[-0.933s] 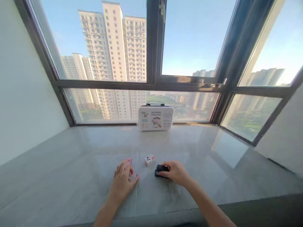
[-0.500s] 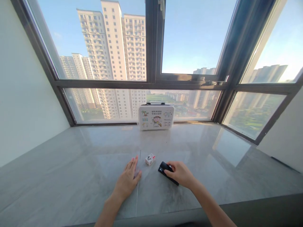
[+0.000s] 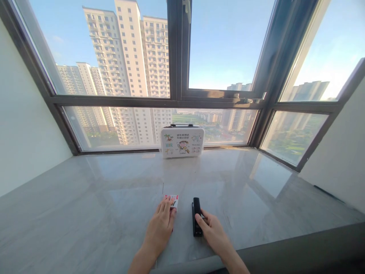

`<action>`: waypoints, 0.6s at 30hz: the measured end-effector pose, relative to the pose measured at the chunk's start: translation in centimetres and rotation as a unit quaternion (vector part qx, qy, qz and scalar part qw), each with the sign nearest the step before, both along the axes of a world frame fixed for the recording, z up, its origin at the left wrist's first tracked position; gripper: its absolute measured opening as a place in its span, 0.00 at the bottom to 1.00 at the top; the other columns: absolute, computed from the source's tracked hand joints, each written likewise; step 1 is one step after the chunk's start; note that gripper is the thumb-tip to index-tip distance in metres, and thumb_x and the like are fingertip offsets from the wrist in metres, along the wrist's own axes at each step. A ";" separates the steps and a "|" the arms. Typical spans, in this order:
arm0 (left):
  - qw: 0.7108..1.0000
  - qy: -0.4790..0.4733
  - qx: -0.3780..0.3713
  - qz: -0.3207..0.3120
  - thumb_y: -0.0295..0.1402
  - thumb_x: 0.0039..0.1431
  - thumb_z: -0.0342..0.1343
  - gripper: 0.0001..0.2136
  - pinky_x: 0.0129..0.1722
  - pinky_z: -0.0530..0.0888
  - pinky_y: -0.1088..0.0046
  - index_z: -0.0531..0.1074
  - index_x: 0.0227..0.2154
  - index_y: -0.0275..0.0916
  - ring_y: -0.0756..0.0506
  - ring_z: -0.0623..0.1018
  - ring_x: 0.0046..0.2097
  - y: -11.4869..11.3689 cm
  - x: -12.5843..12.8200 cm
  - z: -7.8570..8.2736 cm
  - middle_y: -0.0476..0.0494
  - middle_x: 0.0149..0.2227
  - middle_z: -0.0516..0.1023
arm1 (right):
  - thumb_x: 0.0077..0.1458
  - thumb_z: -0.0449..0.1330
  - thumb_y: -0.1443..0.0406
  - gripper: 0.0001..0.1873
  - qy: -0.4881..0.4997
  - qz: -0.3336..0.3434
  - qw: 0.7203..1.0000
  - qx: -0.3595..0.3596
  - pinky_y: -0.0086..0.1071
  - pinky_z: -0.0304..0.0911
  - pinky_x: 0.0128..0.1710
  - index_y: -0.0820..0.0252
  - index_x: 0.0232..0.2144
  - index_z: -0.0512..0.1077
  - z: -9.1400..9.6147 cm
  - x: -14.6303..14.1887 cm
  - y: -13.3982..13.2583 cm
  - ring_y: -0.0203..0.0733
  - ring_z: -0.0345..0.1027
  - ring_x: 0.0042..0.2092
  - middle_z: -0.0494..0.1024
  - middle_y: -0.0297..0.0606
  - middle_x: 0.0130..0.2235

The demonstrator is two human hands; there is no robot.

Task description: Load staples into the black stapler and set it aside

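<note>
My left hand (image 3: 161, 222) is closed over a small white box (image 3: 174, 201) with red and black print. The fingers lie across the box's left part and hide it, while the thumb is at its near side. To the right, a black stapler (image 3: 196, 217) rests on the grey stone-look ledge, pointing away from me. My right hand (image 3: 210, 227) grips it from the right side, thumb on top and fingers partly hidden behind it. A short gap separates the stapler from the small box.
A white carry case (image 3: 182, 142) with cartoon prints and a dark handle stands upright at the back against the window. The grey ledge (image 3: 108, 213) spreads out on both sides. Dark window frames (image 3: 119, 101) border it behind, with white walls left and right.
My left hand has moved onto the small box, which now sits turned and nearer to me. My right hand has swung the stapler round from slanting to nearly straight ahead. The view has shifted slightly.
</note>
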State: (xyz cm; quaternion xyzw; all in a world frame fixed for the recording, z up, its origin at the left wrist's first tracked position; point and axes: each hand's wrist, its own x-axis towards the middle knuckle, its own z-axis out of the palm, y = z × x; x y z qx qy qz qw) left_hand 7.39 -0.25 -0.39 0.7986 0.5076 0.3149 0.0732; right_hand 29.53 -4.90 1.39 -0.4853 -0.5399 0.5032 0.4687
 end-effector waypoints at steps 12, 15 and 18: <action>0.991 0.012 0.068 0.114 0.35 0.71 0.40 0.18 0.63 0.69 0.50 0.60 0.61 0.44 0.40 0.63 0.68 -2.0 -9.3 -2.5 0.40 0.63 0.67 | 0.62 0.56 0.51 0.26 -0.030 0.084 0.992 0.086 0.40 0.68 0.48 0.54 0.58 0.71 1.4 -14.3 1.4 0.52 0.73 0.48 0.80 0.42 0.45; 0.990 0.014 0.065 0.123 0.34 0.71 0.39 0.17 0.62 0.70 0.49 0.61 0.59 0.44 0.39 0.65 0.67 -1.0 -11.4 -1.9 0.40 0.62 0.69 | 0.60 0.58 0.48 0.29 0.005 0.121 0.992 0.029 0.36 0.70 0.37 0.55 0.59 0.69 2.2 -15.9 2.4 0.47 0.74 0.37 0.79 0.39 0.34; 0.991 0.017 0.053 0.123 0.31 0.70 0.37 0.18 0.64 0.67 0.49 0.61 0.59 0.43 0.40 0.64 0.67 -0.2 -12.3 -1.6 0.39 0.62 0.68 | 0.60 0.55 0.43 0.35 0.051 0.155 0.986 -0.031 0.28 0.63 0.22 0.57 0.61 0.65 4.6 -15.6 2.8 0.37 0.65 0.22 0.73 0.31 0.24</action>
